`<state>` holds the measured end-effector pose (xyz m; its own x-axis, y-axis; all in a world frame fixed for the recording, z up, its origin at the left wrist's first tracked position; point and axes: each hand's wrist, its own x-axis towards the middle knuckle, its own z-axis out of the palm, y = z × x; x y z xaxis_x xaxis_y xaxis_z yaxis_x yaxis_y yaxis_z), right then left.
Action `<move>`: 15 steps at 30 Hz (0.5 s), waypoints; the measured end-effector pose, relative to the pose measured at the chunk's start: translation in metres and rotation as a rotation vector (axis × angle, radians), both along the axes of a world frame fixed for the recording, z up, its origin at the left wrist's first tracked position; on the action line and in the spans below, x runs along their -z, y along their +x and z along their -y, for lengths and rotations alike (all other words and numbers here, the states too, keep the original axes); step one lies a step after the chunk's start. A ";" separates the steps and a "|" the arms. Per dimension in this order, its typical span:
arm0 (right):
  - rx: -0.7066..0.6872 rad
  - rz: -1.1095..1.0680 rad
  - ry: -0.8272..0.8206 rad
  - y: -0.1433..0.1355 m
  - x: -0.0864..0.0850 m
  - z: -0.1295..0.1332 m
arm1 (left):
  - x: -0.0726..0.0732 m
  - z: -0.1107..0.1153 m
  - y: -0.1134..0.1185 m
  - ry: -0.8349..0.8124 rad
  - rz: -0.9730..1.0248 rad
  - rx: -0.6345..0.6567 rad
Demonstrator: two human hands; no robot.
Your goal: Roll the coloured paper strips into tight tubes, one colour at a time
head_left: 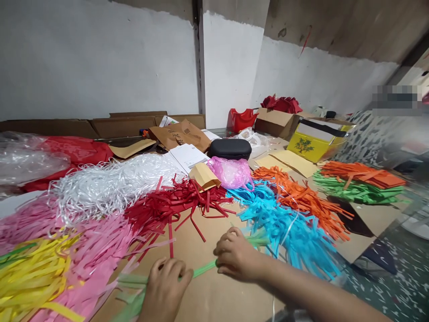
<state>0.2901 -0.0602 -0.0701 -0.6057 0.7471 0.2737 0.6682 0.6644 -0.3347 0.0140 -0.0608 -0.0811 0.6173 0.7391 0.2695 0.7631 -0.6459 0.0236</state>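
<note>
Head view: both hands are gripping one bundle of green paper strips (201, 269) low on the brown cardboard surface (214, 295). The left hand (164, 288) is pinching the bundle near its frayed end, fingers curled over it; the right hand (236, 257) is clenching around it further along, where the strips are fanning out toward the blue strips (288, 223). Pink strips (97, 250) and yellow strips (30, 277) are lying just beside the left hand, and red strips (174, 203) are spreading behind.

The bundle is looking twisted between the two grips (thin paper, by its look), so a hard pull could be tearing it, and loose red or blue strips nearby could be getting swept in.
</note>
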 end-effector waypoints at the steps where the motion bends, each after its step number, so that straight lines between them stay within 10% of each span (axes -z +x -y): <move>1: -0.052 0.041 0.077 0.001 -0.001 0.000 | 0.001 0.001 0.000 0.072 0.002 0.055; 15: -0.019 0.141 0.275 -0.024 -0.001 -0.006 | 0.001 -0.001 0.023 0.294 0.183 0.156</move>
<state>0.2666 -0.0545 -0.0694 -0.6654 0.6449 0.3760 0.6817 0.7302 -0.0457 0.0368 -0.0599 -0.0820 0.6385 0.5144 0.5725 0.6550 -0.7537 -0.0533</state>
